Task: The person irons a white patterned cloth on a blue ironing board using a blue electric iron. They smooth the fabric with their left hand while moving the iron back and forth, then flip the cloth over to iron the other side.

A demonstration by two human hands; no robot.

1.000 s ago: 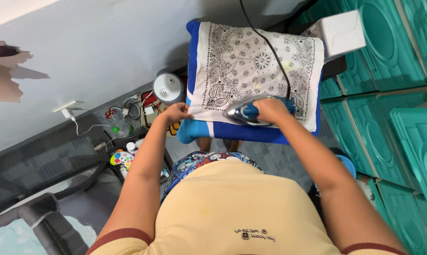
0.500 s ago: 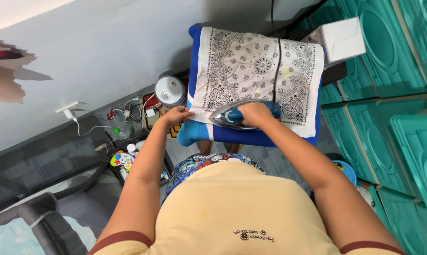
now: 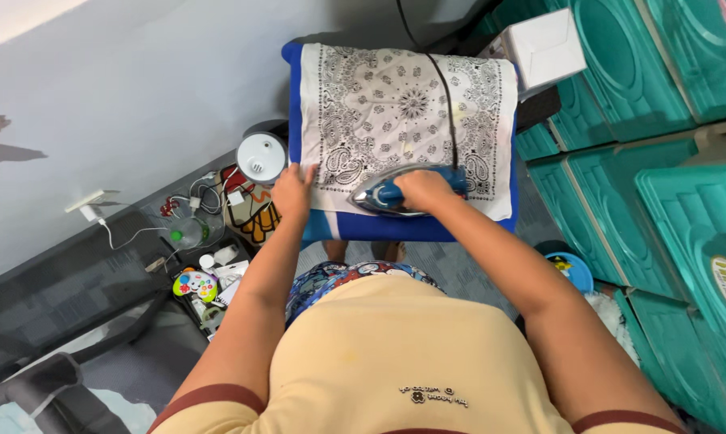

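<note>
A white bandana with a black paisley print (image 3: 395, 112) lies spread flat on a blue padded surface (image 3: 411, 229). My right hand (image 3: 423, 189) grips the handle of a blue and silver clothes iron (image 3: 379, 195), which rests on the near edge of the bandana with its tip pointing left. The iron's black cord (image 3: 443, 96) runs away across the cloth. My left hand (image 3: 293, 189) presses flat on the bandana's near left corner, fingers spread.
Teal plastic drawer units (image 3: 660, 120) stand stacked on the right, with a white box (image 3: 543, 44) on top. On the floor at left are a round white appliance (image 3: 260, 157), tangled cables and plugs (image 3: 202, 197), a colourful toy controller (image 3: 192, 283) and a small fan (image 3: 182, 233).
The iron has slid left along the bandana's near edge with my right hand. My left hand has shifted to lie flat on the corner. The view has also shifted slightly.
</note>
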